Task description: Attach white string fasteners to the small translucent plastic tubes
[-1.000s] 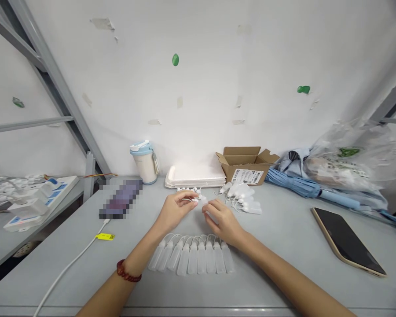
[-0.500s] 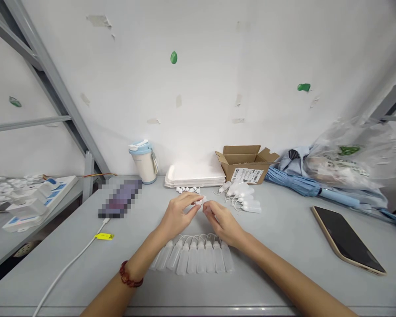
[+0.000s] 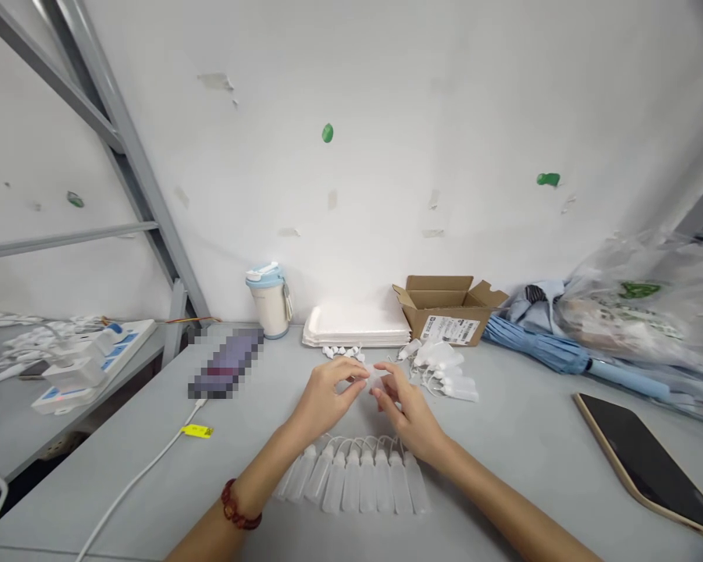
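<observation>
Between my hands, above the middle of the table, is a small translucent plastic bottle (image 3: 376, 378), partly covered by fingers. My left hand (image 3: 328, 394) pinches its left side between thumb and fingertips. My right hand (image 3: 408, 414) has bent fingers and thumb on its right side. Just below my hands lies a row of several translucent bottles (image 3: 366, 482) with thin white cords at their necks; my left forearm is close to the row's left end. Beyond my fingers sit small white caps (image 3: 343, 353). A loose heap of similar bottles (image 3: 445, 365) lies to the right.
Behind are a stack of white padded envelopes (image 3: 360, 324), an open cardboard box (image 3: 450, 316) and a lidded cup (image 3: 271, 304). A phone (image 3: 650, 460) and a folded blue umbrella (image 3: 539, 347) lie right. Left are a blurred-out device (image 3: 228, 363), its cable and a power strip (image 3: 102, 363).
The head view has shifted, so the scene sits lower and slightly to the right. My right hand's fingers have spread a little, and more of the translucent bottle shows between my hands.
</observation>
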`<state>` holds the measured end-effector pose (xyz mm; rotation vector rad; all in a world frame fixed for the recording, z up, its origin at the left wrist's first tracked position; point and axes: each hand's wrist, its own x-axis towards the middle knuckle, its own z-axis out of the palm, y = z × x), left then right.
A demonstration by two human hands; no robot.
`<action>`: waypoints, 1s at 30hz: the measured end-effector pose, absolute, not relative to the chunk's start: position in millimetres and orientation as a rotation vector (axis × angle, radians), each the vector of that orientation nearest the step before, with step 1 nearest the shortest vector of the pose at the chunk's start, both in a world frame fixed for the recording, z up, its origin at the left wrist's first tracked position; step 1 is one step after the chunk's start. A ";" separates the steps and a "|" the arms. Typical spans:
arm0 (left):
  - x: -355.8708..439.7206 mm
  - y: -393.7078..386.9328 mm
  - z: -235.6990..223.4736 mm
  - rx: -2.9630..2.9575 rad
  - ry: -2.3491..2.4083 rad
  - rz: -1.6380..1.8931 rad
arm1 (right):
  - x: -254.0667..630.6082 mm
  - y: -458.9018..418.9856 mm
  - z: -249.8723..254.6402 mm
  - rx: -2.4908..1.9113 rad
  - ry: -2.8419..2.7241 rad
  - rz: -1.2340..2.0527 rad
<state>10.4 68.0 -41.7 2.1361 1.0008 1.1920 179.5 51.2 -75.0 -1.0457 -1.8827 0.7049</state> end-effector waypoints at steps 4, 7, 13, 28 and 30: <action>8.0 71.1 -37.8 1.891 0.984 1.217 | 178.1 52.8 -75.5 -1.037 -1.787 0.836; 5.3 75.3 -37.0 1.682 1.055 1.209 | 179.0 51.9 -70.2 -1.036 -1.750 0.903; 1.9 81.9 -44.6 1.329 1.046 1.117 | 179.0 48.7 -57.0 -0.906 -1.470 1.388; 6.8 77.0 -44.5 1.131 0.859 1.032 | 179.6 49.3 -52.0 -0.927 -1.188 1.634; 9.1 74.9 -44.5 1.119 0.836 1.038 | 180.7 49.6 -50.8 -0.926 -1.130 1.689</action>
